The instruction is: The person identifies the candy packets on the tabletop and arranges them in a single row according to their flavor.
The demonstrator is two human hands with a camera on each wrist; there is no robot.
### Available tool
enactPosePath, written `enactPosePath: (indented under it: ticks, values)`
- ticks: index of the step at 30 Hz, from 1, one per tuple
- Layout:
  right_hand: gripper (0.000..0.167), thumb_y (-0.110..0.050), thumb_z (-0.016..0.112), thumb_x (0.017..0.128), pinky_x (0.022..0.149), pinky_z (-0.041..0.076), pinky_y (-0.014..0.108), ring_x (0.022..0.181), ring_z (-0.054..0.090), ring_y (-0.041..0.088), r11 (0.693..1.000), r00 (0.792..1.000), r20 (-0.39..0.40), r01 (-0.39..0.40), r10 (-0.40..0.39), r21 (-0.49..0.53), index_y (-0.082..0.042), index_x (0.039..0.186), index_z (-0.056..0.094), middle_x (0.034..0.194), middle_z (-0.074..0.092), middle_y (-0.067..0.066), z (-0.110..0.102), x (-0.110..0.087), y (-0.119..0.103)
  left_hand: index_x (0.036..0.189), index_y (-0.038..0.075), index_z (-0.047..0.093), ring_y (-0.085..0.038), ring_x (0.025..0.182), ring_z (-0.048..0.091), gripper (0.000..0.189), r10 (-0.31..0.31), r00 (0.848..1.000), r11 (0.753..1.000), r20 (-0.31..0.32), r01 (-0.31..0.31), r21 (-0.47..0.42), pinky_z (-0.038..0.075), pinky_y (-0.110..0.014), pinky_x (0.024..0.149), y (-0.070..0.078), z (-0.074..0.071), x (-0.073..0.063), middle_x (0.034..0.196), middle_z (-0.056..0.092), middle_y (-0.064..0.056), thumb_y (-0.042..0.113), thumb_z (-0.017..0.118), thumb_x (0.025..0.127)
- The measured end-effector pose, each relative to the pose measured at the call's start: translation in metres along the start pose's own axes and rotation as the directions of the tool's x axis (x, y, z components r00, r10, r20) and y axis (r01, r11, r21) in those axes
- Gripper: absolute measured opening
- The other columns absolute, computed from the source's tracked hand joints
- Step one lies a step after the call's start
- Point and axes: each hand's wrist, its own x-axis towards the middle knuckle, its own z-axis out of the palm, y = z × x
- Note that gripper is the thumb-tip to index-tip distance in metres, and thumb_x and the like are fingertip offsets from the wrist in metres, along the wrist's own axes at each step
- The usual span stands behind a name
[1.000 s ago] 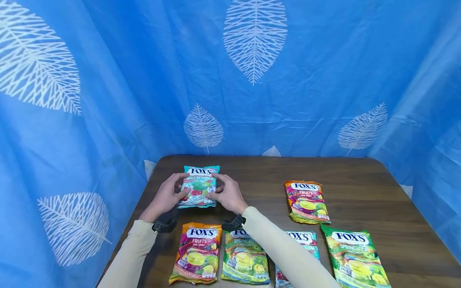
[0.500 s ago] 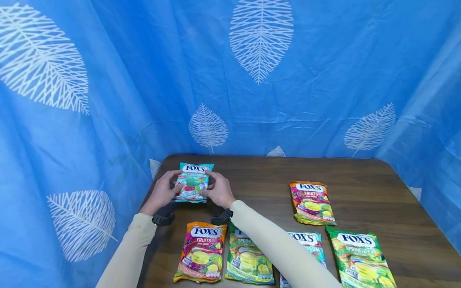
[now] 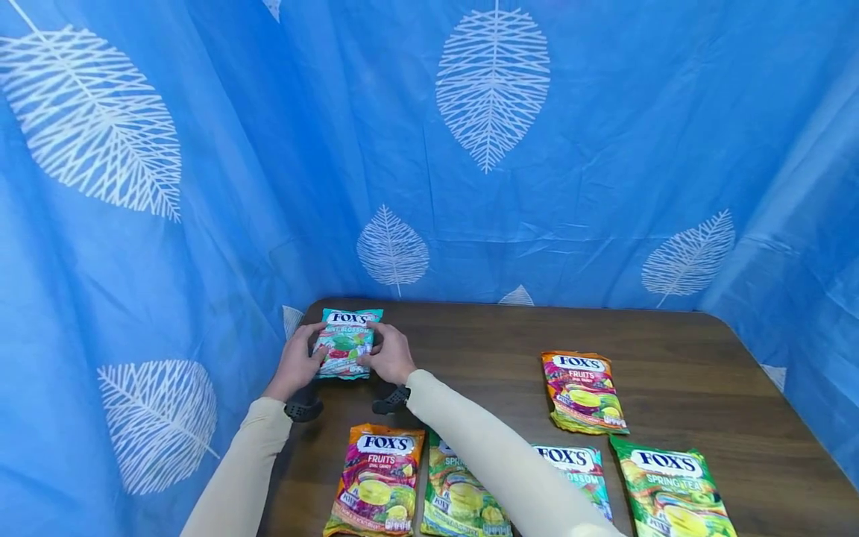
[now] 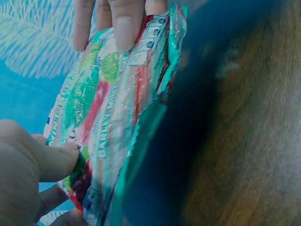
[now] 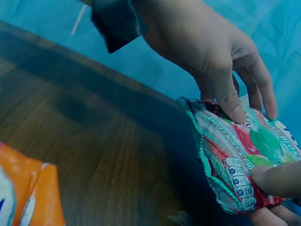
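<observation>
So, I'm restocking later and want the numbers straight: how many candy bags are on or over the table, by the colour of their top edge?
Orange bags: 2
Green bags: 2
Teal bags: 2, one held, one partly hidden by a sleeve
Total: 6
</observation>
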Motion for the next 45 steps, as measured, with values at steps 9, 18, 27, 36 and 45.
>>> enactPosePath:
  ticks: [9, 18, 27, 36, 45]
  values:
    - [0.070, 0.001, 0.089, 0.090, 0.081, 0.064, 0.030, 0.088, 0.071, 0.015, 0.999, 1.000, -0.029, -0.009, 0.010, 0.035, -0.004, 0.154, 0.061, 0.128, 0.065, 0.016, 0.017, 0.023, 0.000, 0.157, -0.007, 0.048, -0.053, 0.142, 0.045, 0.052, -0.015, 1.000, 1.000, -0.006, 0.015, 0.014, 0.035, -0.069, 0.120, -0.012, -0.007, 0.016, 0.153, 0.047, -0.035, -0.002, 0.064, 0.108]
    - [0.076, 0.002, 0.089, 0.090, 0.077, 0.062, 0.028, 0.086, 0.069, 0.014, 0.996, 0.997, -0.035, -0.071, 0.073, 0.058, -0.005, 0.159, 0.056, 0.146, 0.061, 0.020, 0.030, 0.032, 0.002, 0.160, -0.007, 0.043, -0.054, 0.150, 0.037, 0.054, -0.116, 0.993, 0.993, 0.025, 0.115, 0.036, 0.031, -0.069, 0.123, -0.018, -0.005, 0.032, 0.161, 0.040, -0.034, -0.002, 0.059, 0.109]
    - [0.078, -0.001, 0.089, 0.091, 0.081, 0.063, 0.029, 0.089, 0.066, 0.016, 0.996, 0.996, -0.003, -0.084, 0.085, 0.041, -0.006, 0.161, 0.055, 0.134, 0.066, 0.018, 0.036, 0.037, 0.009, 0.159, -0.011, 0.043, -0.053, 0.143, 0.042, 0.053, -0.180, 0.984, 0.983, 0.011, 0.180, 0.021, 0.034, -0.066, 0.122, -0.023, 0.002, 0.032, 0.157, 0.041, -0.036, -0.006, 0.056, 0.107]
    - [0.077, -0.003, 0.089, 0.092, 0.084, 0.063, 0.030, 0.090, 0.065, 0.018, 0.997, 0.998, -0.009, -0.069, 0.070, 0.020, -0.002, 0.160, 0.054, 0.128, 0.068, 0.018, 0.034, 0.035, 0.012, 0.157, -0.011, 0.045, -0.054, 0.146, 0.040, 0.053, -0.162, 0.987, 0.986, -0.015, 0.162, 0.025, 0.031, -0.065, 0.124, -0.029, 0.009, 0.036, 0.157, 0.042, -0.037, -0.008, 0.057, 0.105]
    - [0.076, -0.005, 0.089, 0.092, 0.073, 0.059, 0.025, 0.081, 0.061, 0.015, 0.997, 0.998, -0.014, -0.067, 0.066, -0.040, 0.008, 0.157, 0.052, 0.100, 0.071, 0.011, 0.035, 0.031, 0.009, 0.149, -0.015, 0.051, -0.055, 0.135, 0.044, 0.048, -0.175, 0.984, 0.982, -0.028, 0.176, 0.070, 0.036, -0.068, 0.118, -0.029, 0.012, 0.032, 0.145, 0.048, -0.040, -0.008, 0.058, 0.102]
